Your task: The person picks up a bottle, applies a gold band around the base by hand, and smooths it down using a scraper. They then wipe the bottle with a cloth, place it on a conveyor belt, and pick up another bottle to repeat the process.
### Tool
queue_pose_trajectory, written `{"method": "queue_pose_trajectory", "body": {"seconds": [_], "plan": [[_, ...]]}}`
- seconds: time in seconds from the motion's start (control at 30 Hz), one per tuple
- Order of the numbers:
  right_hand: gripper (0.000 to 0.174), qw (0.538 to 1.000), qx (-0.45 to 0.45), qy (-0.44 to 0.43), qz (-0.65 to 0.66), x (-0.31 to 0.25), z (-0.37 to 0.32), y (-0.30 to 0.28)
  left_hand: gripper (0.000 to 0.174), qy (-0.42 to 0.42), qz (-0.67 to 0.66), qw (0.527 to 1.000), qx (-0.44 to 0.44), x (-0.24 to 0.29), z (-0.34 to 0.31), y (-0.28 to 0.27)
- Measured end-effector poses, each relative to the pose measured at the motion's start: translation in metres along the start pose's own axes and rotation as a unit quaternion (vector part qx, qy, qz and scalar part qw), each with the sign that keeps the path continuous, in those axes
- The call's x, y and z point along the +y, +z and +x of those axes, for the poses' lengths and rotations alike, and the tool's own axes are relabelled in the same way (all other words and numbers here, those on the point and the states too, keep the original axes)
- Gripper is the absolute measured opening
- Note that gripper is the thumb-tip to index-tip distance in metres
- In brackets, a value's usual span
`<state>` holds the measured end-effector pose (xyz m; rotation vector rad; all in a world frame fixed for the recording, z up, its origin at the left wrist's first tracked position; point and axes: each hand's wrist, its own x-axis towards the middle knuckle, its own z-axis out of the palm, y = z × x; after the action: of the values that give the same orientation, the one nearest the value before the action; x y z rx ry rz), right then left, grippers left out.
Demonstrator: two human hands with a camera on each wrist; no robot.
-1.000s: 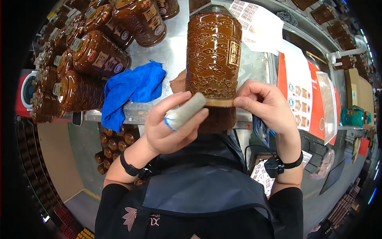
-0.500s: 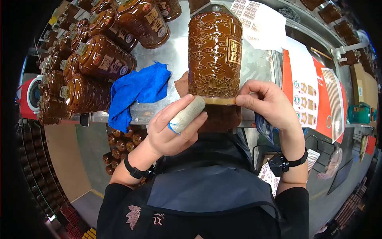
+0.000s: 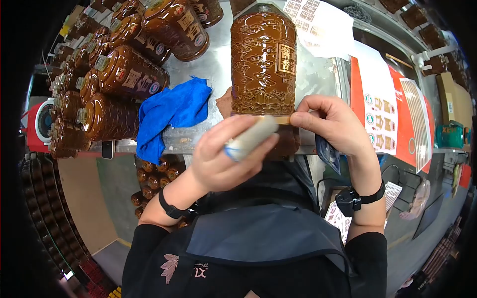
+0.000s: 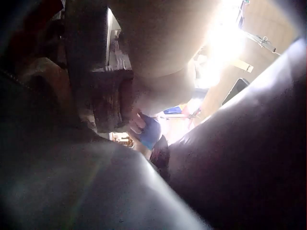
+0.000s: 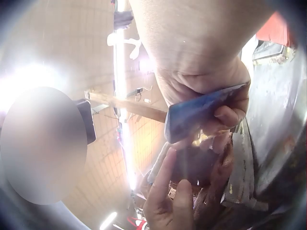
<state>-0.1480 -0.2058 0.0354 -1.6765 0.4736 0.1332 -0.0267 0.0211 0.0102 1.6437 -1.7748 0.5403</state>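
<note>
A large brown glass jar [image 3: 263, 69] with raised cloud patterns and a gold label [image 3: 286, 57] stands in front of me, a narrow gold strip [image 3: 283, 119] along its base edge. My left hand [image 3: 231, 154] reaches to that edge, one finger in a whitish cloth sleeve [image 3: 252, 138] with blue trim, its tip over the strip. With thumb and index finger my right hand [image 3: 333, 124] pinches the strip at the jar's right side. A blue translucent sheet [image 5: 201, 112] lies against its palm in the right wrist view. The left wrist view is mostly dark clothing.
Several filled brown jars [image 3: 131, 72] crowd the left of the metal table [image 3: 318, 79]. Beside them lies a blue cloth [image 3: 174, 109]. Label sheets [image 3: 380, 116] lie on a red board [image 3: 410, 134] at the right, with another label sheet [image 3: 318, 30] behind the jar.
My left hand has slid rightward along the jar's base edge, towards the right hand, and is blurred now. The jar appears turned slightly, its label facing me more. The right hand keeps its pinch.
</note>
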Motion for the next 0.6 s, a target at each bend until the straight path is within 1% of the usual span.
{"method": "queue_pose_trajectory", "body": {"seconds": [0.07, 0.1, 0.17, 0.2, 0.27, 0.3, 0.33, 0.4, 0.43, 0.5, 0.53, 0.6], "plan": [[0.027, 1.0, -0.001, -0.008, 0.013, -0.002, 0.0, 0.002, 0.041, -0.037, 0.055, 0.998, 0.009, -0.003, -0.005, -0.009], [0.027, 1.0, 0.0, -0.007, 0.015, -0.003, 0.0, 0.002, 0.041, -0.036, 0.054, 0.998, 0.007, -0.003, -0.005, -0.011], [0.021, 1.0, -0.024, 0.009, -0.004, -0.005, 0.001, 0.0, 0.041, -0.044, 0.052, 0.998, 0.013, -0.002, -0.005, -0.012], [0.021, 1.0, -0.023, 0.008, -0.003, -0.003, 0.001, 0.0, 0.041, -0.042, 0.052, 0.998, 0.012, -0.001, -0.002, -0.011], [0.031, 1.0, -0.011, -0.018, 0.021, 0.002, 0.003, 0.001, 0.033, -0.014, 0.037, 0.999, 0.018, 0.0, 0.011, -0.006], [0.031, 0.999, -0.004, -0.025, 0.024, 0.002, 0.003, 0.001, 0.032, -0.013, 0.026, 1.0, 0.009, 0.0, 0.016, -0.003], [0.032, 0.999, -0.005, -0.025, 0.025, 0.001, 0.001, 0.001, 0.032, -0.013, 0.017, 1.0, 0.011, 0.0, 0.021, 0.001], [0.033, 0.999, 0.007, -0.032, 0.031, 0.0, -0.001, 0.001, 0.037, -0.016, 0.0, 1.0, -0.004, 0.0, 0.024, 0.007], [0.034, 0.999, 0.006, -0.037, 0.03, -0.001, -0.001, 0.001, 0.037, -0.002, -0.001, 1.0, -0.005, -0.001, 0.029, 0.007], [0.035, 0.999, -0.003, -0.041, 0.022, -0.001, -0.002, 0.001, 0.045, -0.083, 0.01, 0.996, -0.035, 0.0, 0.036, 0.002], [0.035, 0.999, 0.002, -0.043, 0.024, -0.001, -0.004, 0.003, 0.062, -0.115, 0.001, 0.991, -0.065, -0.002, 0.042, -0.002], [0.028, 0.997, 0.021, -0.072, -0.012, -0.005, -0.007, 0.004, 0.076, -0.148, -0.012, 0.987, -0.064, -0.01, 0.045, 0.001]]}}
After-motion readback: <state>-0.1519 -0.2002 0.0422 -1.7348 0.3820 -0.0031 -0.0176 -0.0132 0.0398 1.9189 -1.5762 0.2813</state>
